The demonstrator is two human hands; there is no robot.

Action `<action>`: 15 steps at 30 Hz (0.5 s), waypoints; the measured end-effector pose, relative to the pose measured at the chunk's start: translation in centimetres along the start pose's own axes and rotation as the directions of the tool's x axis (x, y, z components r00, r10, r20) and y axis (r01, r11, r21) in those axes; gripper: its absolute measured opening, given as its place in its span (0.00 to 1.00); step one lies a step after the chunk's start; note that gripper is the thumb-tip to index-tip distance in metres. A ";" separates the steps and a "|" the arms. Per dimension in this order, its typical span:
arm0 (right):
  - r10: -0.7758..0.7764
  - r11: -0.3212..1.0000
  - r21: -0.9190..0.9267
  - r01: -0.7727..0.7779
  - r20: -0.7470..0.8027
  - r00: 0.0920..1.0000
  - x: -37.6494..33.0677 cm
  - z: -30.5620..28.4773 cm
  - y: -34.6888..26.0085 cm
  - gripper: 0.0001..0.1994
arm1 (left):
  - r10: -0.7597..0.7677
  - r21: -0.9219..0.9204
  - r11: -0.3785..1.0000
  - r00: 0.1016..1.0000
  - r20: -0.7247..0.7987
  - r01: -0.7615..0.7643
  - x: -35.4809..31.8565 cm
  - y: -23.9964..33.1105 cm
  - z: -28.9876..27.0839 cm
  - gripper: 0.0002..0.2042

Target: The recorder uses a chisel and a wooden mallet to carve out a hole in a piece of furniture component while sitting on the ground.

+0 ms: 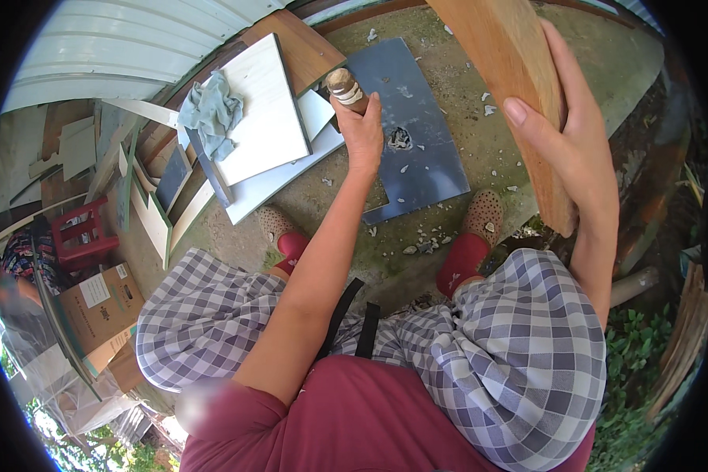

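With the dark blue-grey board (429,90) on the ground as landmark, the left hand (362,134) is over its left edge, closed around a stubby brown cylinder (349,88), thumb along its side; what lies beyond the grip is hidden. The right hand (578,153) is raised over the ground right of the board, gripping a thick wooden plank (519,86) by its outer edge, thumb on the face and fingers behind, probably because its width suits an edge hold and this keeps it steady. The plank is orange-brown, grained and slightly curved. The cylinder is rounded on top and banded with pale, rough-looking strips. The board is flat and smooth, with a crumbly grey patch (400,139). Left of it, a limp blue-grey cloth (212,114) lies crumpled on a white, straight-edged panel (267,126), perhaps simply laid aside there.
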State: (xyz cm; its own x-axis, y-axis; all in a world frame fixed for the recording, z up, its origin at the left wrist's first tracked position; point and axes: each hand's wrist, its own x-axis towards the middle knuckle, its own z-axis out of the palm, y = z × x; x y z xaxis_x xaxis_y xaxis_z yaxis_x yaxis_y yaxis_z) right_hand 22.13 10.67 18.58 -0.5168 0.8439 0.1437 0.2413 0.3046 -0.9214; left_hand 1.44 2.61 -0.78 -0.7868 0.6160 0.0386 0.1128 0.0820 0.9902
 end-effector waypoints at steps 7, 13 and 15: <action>-0.301 0.939 -0.120 0.321 0.163 0.940 2.3 5.0 -0.6 0.37 | 0.099 -0.073 0.992 0.995 -0.020 -0.100 -0.4 0.8 1.5 0.19; 0.209 0.884 -0.461 0.073 0.530 0.822 3.6 5.0 -2.5 0.36 | 0.167 -0.119 0.978 0.985 -0.032 -0.169 -1.3 -0.4 0.7 0.18; -0.119 0.970 -0.156 0.185 0.359 0.926 4.4 4.5 -4.4 0.37 | 0.035 -0.141 0.989 0.999 0.000 -0.035 -0.5 -0.1 0.0 0.18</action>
State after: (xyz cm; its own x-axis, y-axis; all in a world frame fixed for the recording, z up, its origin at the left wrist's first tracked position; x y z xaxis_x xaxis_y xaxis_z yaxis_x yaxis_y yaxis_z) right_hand 15.12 11.02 21.60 -0.8019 0.5867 0.1128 0.2665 0.5203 -0.8113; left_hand 1.80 2.31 -0.91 -0.7825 0.6184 0.0734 0.0535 -0.0506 0.9973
